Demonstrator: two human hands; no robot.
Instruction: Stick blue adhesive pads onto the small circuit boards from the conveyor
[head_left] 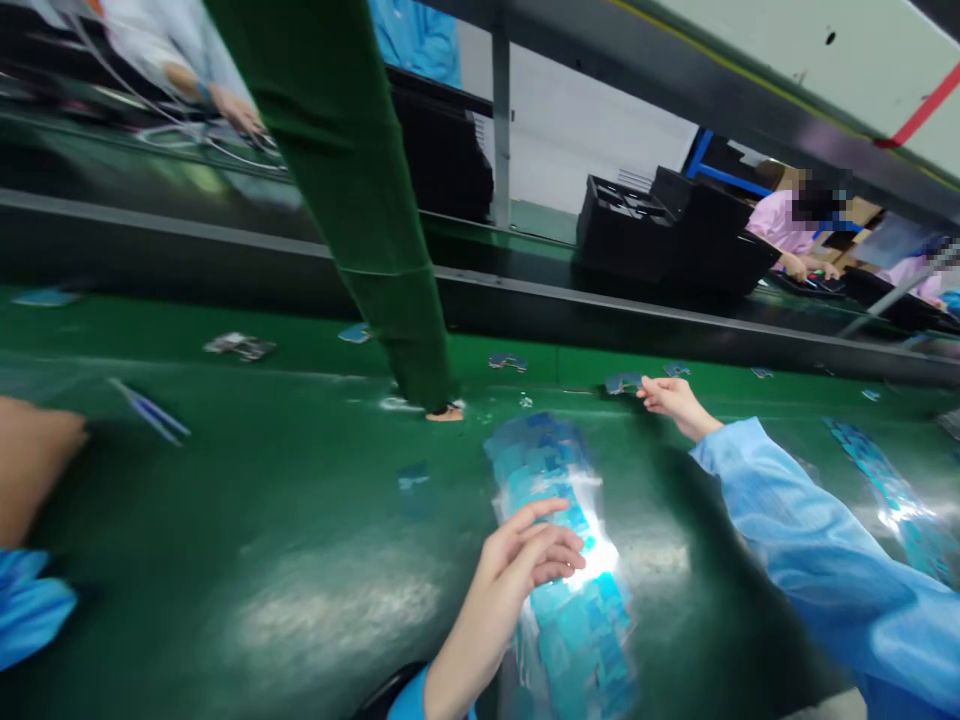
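Note:
My right hand (675,402) reaches out over the green surface. Its thumb and fingers are pinched on the edge of a small flat blue-grey piece (622,383) with an irregular outline. My left hand (531,552) hovers over or rests on a long strip of overlapping blue film pieces (581,640); contact cannot be made out. Its fingers are loosely stretched and apart, holding nothing I can see. Clear plastic shows along the strip's sides, and a bright glare covers part of it.
Similar small pieces (508,362) lie along the far green band (559,372). A green-wrapped post (360,200) slants down before me. Tweezers (154,412) lie left, near another person's arm (34,460). A second blue strip (889,490) lies right. Black bins (660,235) stand beyond the rail.

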